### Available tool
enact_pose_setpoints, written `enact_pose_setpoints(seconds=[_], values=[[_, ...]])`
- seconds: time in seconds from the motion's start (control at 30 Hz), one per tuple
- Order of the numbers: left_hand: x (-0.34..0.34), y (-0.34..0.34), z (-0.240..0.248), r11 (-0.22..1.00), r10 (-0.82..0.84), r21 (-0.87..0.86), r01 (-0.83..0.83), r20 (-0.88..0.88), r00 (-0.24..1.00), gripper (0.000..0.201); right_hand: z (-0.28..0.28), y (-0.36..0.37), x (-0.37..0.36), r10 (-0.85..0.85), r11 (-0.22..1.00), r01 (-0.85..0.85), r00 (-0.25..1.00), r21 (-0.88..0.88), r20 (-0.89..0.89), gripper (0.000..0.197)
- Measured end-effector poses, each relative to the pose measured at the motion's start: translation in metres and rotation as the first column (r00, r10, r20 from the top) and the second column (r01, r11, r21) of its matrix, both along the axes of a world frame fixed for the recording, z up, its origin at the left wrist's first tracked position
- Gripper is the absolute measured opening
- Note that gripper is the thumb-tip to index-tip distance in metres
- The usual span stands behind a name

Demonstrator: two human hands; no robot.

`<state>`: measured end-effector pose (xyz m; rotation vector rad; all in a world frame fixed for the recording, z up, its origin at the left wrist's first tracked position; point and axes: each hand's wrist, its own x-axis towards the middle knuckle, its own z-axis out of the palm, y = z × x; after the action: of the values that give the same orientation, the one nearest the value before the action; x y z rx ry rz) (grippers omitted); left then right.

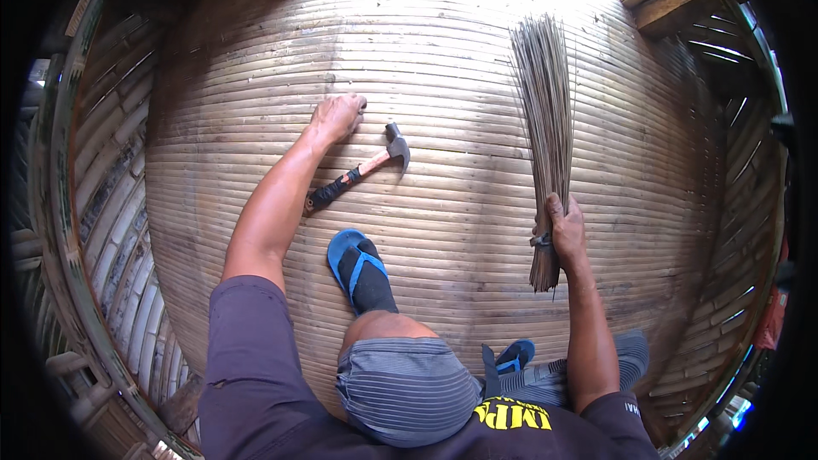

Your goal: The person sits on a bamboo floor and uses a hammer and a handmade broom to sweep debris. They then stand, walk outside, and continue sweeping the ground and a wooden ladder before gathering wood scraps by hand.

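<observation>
My right hand [568, 230] is wrapped round the lower part of a stick broom [545, 111], a bundle of thin brown sticks bound near its butt end. Its loose ends point away from me and fan out slightly. Farther left, my left hand [338, 117] is low over the bamboo floor [443, 230] with its fingers curled in. Whatever those fingers hold, if anything, is too small to make out. Just right of that hand lies a claw hammer [366, 166], its dark metal head away from me and its wooden handle partly wrapped in black.
My foot in a blue flip-flop [348, 260] and dark sock stands below the hammer; the other blue flip-flop [515, 356] is at the right. Woven bamboo walls [128, 230] rise on both sides. A wooden beam [673, 4] juts in at the far right.
</observation>
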<state>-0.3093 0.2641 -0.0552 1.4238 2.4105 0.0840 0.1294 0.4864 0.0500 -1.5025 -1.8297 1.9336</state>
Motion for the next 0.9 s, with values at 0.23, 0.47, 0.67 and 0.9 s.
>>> enact_pose_setpoints(seconds=[0.23,0.47,0.67,0.9], values=[[0.004,-0.012,-0.025,0.997,0.045,0.067,-0.035,-0.155,0.987,0.018,-0.011,-0.011,0.011,0.002,1.0,-0.002,1.0,-0.008,0.013,0.046],[-0.005,0.043,0.047,0.752,0.391,0.248,-0.611,0.578,0.716,0.025,-0.013,-0.027,0.006,0.067,0.998,-0.067,0.997,0.011,0.046,0.04],[0.06,0.003,0.07,0.875,0.381,0.128,-0.467,0.411,0.828,0.05,0.021,-0.045,-0.023,0.272,0.962,-0.271,0.962,-0.037,0.004,0.039],[0.188,-0.181,-0.027,0.883,0.45,0.156,-0.443,-0.014,0.893,0.042,0.04,-0.063,-0.127,0.878,0.293,-0.891,0.395,0.347,0.272,0.055]])
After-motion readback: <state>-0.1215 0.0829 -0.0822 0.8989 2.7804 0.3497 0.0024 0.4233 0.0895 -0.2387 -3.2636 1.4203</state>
